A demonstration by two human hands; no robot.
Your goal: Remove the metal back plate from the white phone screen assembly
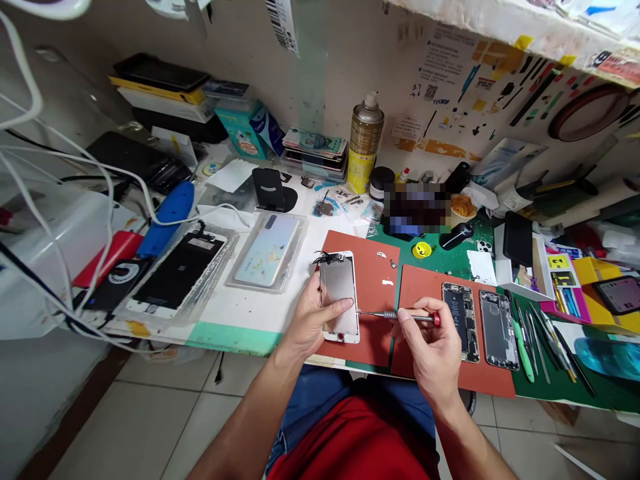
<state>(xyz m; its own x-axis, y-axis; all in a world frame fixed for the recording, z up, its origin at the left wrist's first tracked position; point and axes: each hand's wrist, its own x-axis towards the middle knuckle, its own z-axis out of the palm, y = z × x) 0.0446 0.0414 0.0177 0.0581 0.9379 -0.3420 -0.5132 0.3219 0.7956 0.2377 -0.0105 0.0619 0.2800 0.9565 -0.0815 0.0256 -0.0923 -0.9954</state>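
From where I'm standing, the left hand (311, 321) is coming in low from the counter's front edge, its grip closing on the long left side of a white-framed phone screen panel with a silver metal backing plate (336, 283). The thumb is lying flat across the metal; the fingers are mostly hiding behind. The panel is sitting over a brick-red rectangular mat (373, 345) on the white-and-green counter (220, 315), and I can't tell whether it is touching that mat. Its long axis is running nearly straight away from the person, black ribbon cables pointing to the far end.

A slim grey metal screwdriver with a red end cap (387, 315) is lying almost square across that axis, its tip pointing left at the panel's right edge, below mid-length. Whether tip and edge are meeting, I can't make out. The right hand (434, 347) is the nearer one to the driver's handle, pinching it between thumb and curled fingers, with the panel directly to its left. That forearm is slanting up from the lower right, the wrist bending inward.
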